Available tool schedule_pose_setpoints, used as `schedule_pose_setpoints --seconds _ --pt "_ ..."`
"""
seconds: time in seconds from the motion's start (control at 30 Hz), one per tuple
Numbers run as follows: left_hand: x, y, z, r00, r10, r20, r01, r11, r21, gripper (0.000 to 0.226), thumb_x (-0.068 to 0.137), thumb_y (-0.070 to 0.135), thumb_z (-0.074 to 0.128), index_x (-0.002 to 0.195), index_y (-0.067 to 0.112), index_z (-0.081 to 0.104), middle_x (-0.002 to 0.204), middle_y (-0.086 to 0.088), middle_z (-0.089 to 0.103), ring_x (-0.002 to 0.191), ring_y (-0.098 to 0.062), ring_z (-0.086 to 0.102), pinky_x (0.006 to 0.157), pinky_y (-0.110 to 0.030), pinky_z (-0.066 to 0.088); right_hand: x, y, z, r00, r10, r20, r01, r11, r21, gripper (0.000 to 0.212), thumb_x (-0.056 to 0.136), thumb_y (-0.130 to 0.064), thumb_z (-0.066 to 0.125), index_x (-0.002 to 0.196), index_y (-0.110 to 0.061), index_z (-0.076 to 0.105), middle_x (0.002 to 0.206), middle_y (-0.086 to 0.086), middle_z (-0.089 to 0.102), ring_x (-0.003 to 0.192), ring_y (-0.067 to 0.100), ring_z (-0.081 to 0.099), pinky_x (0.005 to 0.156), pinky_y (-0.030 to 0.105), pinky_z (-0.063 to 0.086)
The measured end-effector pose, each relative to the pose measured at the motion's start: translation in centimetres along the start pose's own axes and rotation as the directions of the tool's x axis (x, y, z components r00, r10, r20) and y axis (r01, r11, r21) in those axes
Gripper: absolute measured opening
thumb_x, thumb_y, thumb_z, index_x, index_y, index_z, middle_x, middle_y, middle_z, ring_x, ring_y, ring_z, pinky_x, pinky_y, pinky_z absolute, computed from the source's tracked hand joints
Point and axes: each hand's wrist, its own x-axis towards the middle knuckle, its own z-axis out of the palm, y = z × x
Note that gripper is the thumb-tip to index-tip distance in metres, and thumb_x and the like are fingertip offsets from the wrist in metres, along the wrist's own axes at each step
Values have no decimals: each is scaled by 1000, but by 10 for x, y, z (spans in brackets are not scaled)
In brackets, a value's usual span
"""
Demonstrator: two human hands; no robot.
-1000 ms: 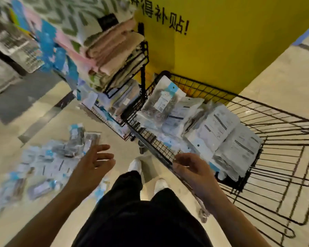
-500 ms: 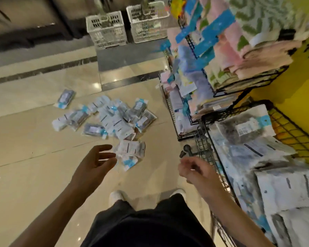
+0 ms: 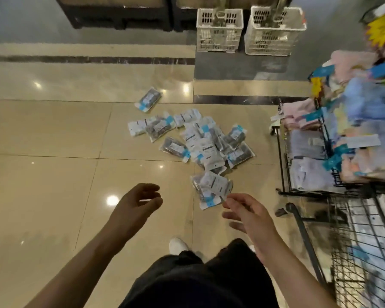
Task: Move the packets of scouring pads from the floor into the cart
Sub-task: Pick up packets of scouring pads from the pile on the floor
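Note:
Several clear packets of dark scouring pads with white and blue labels lie in a loose pile (image 3: 206,143) on the beige tiled floor ahead of me. One packet (image 3: 149,99) lies apart at the far left of the pile. The nearest packets (image 3: 211,187) sit just beyond my right hand (image 3: 247,213), which is open with fingers spread and holds nothing. My left hand (image 3: 136,203) hovers open, lower left of the pile, also holding nothing. The black wire cart (image 3: 307,238) stands at the lower right, blurred, with packets inside.
A wire rack of folded towels and cloths (image 3: 342,138) stands at the right, beside the cart. Two white plastic baskets (image 3: 249,30) sit at the back on a dark grey floor strip. My legs and a white shoe (image 3: 177,245) are below.
The view has swung left from the cart to the floor pile. Both hands have stayed out in front and moved toward the pile, the right one coming away from the cart's rim.

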Motion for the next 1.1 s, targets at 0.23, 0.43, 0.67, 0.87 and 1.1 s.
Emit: schedule_pose_setpoints --seconds 0.23,0.43,0.67,0.87,1.1 --pt "33 -36 -90 995 -88 -54 84 994 -74 26 98 26 70 121 37 68 118 9 75 107 -10 71 95 -41 58 42 -30 83 999 23 48 -7 951 -310 9 98 -31 73 105 -27 73 103 -3 77 95 19 76 91 39 60" --pt "94 -43 -140 983 -164 -80 146 969 -199 25 97 22 70 119 34 69 115 7 76 109 -13 71 89 -35 55 103 -60 144 995 89 48 -69 948 -312 11 100 -31 71 109 -27 74 106 -2 78 96 20 77 87 39 62" --pt "200 -16 -211 963 -244 -112 215 951 -225 24 97 23 71 117 35 70 114 9 76 106 -11 71 89 -35 56 215 -120 234 985 154 80 -127 955 -268 9 101 -25 70 106 -21 76 101 6 79 93 23 77 75 28 59" --pt "281 28 -281 948 -272 -164 236 949 -210 22 97 21 71 113 36 70 109 8 77 102 -7 72 92 -37 57 286 -181 298 976 204 80 -181 956 -229 7 99 -27 72 103 -24 77 101 4 80 93 21 78 77 31 59" --pt "387 70 -322 972 -236 -27 231 967 -108 20 97 22 69 114 34 69 111 9 73 103 -11 71 79 -28 55 343 -218 334 966 259 -13 -259 961 -91 9 98 -28 73 104 -22 77 105 4 79 98 25 77 78 33 59"
